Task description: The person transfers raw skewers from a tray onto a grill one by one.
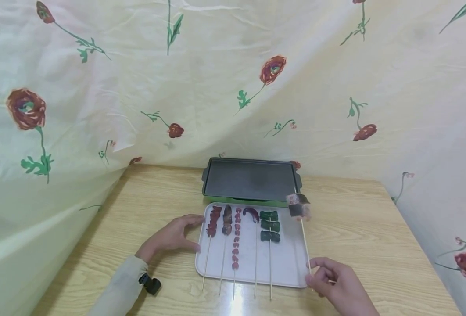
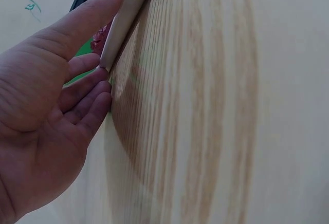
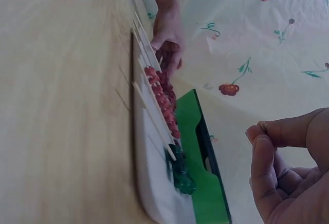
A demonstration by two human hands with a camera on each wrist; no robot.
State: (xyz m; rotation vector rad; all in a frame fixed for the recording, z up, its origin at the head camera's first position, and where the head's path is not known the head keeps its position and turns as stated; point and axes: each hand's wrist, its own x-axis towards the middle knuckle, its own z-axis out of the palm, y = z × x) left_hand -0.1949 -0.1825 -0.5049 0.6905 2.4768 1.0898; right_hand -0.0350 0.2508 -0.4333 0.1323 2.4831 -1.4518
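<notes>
My right hand [image 1: 331, 278] pinches the lower part of a bamboo skewer [image 1: 306, 245] between thumb and fingertips. Near its top, the skewer carries dark and pinkish square pieces [image 1: 298, 206], raised over the tray's right side. My left hand [image 1: 174, 235] lies at the left rim of a white tray [image 1: 288, 263], thumb and fingers spread along the edge. In the left wrist view its thumb [image 2: 90, 16] touches the rim. Several other skewers lie on the tray: red meat [image 1: 214, 221], brown pieces [image 1: 227, 219], small red pieces [image 1: 236, 245], a dark red curved piece [image 1: 251, 214], and green pieces [image 1: 270, 226].
Behind the tray stands a flat black griddle [image 1: 252, 179] with a green base [image 3: 211, 198]. Both are on a wood-grain table [image 1: 355, 219]. A flower-printed cloth [image 1: 201, 79] hangs behind and along the sides. The lower skewer ends stick out past the tray's front rim.
</notes>
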